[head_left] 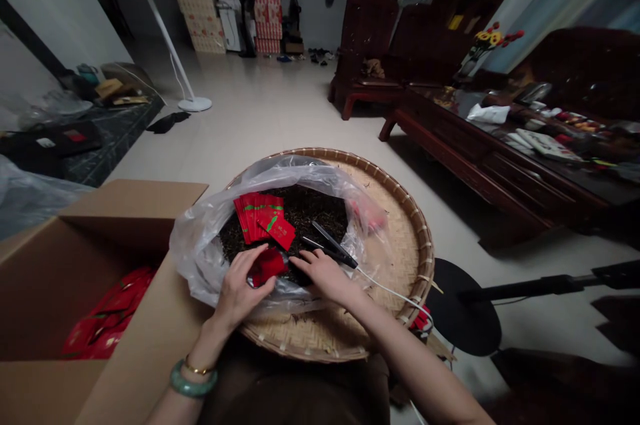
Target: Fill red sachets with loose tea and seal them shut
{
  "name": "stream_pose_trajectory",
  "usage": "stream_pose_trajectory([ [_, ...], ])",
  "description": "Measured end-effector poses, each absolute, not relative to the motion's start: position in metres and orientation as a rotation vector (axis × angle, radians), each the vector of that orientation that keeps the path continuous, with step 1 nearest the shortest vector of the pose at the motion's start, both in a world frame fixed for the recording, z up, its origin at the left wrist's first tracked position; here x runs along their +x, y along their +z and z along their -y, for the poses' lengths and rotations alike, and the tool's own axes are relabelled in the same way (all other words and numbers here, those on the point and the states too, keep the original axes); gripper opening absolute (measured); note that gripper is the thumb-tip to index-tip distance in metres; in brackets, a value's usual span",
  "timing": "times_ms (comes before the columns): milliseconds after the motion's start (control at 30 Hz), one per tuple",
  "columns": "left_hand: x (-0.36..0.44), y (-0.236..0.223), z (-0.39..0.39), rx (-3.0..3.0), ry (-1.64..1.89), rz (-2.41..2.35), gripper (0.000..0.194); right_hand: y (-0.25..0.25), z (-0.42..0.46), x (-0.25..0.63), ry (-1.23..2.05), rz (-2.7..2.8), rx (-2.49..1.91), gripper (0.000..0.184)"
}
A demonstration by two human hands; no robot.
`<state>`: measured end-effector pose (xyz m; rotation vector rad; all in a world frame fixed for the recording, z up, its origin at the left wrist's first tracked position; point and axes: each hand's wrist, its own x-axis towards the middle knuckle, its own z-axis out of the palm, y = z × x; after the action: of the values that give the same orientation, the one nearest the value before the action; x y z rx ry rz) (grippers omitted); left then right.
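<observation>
Left hand [239,288] curled round a small opened red packet [267,266], which sits at the near side of a clear plastic bag [195,258] of dark loose dried leaf [313,201]. Right hand [325,275] reaches in beside it, fingers down; can't tell if it grips anything. Crowding them: fanned red-and-green flat packets [253,215] just beyond, plus a black two-armed clamp tool [333,248], its white cord [385,286] crossing the round woven bamboo tray [425,238] underneath. Brown cardboard box [165,298] with shiny red packets [107,318] close left; round black stand base [467,308] right.
</observation>
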<state>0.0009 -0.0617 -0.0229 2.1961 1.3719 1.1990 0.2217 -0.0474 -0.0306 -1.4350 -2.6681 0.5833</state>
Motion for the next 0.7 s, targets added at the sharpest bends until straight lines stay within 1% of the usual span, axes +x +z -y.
stream_pose_trajectory([
  [67,0.003,-0.025,0.062,2.134,1.232,-1.362,0.063,-0.027,0.042,0.217,0.515,2.749,-1.426,0.064],
  [133,0.006,-0.025,0.061,2.144,1.251,-1.301,0.065,-0.023,0.034,0.216,0.566,2.778,-1.374,0.056],
  [233,0.008,-0.021,0.056,2.270,1.190,-1.211,0.051,-0.020,0.025,0.216,0.702,2.731,-1.331,0.042],
  [267,0.008,-0.019,0.055,2.313,1.155,-1.201,0.047,-0.019,0.024,0.214,0.708,2.708,-1.361,0.040],
  [367,0.005,-0.014,0.051,2.415,1.063,-1.206,0.041,-0.022,0.027,0.204,0.622,2.668,-1.538,0.048],
  [433,0.002,-0.012,0.049,2.487,1.020,-1.210,0.043,-0.024,0.031,0.196,0.597,2.658,-1.614,0.053],
  [567,-0.006,-0.009,0.044,2.645,0.958,-1.200,0.045,-0.027,0.030,0.193,0.629,2.613,-1.644,0.057],
  [633,-0.009,-0.008,0.042,2.697,0.965,-1.205,0.042,-0.028,0.026,0.197,0.675,2.590,-1.582,0.051],
  [700,-0.010,-0.006,0.038,2.730,0.982,-1.194,0.040,-0.029,0.023,0.202,0.774,2.550,-1.477,0.042],
])
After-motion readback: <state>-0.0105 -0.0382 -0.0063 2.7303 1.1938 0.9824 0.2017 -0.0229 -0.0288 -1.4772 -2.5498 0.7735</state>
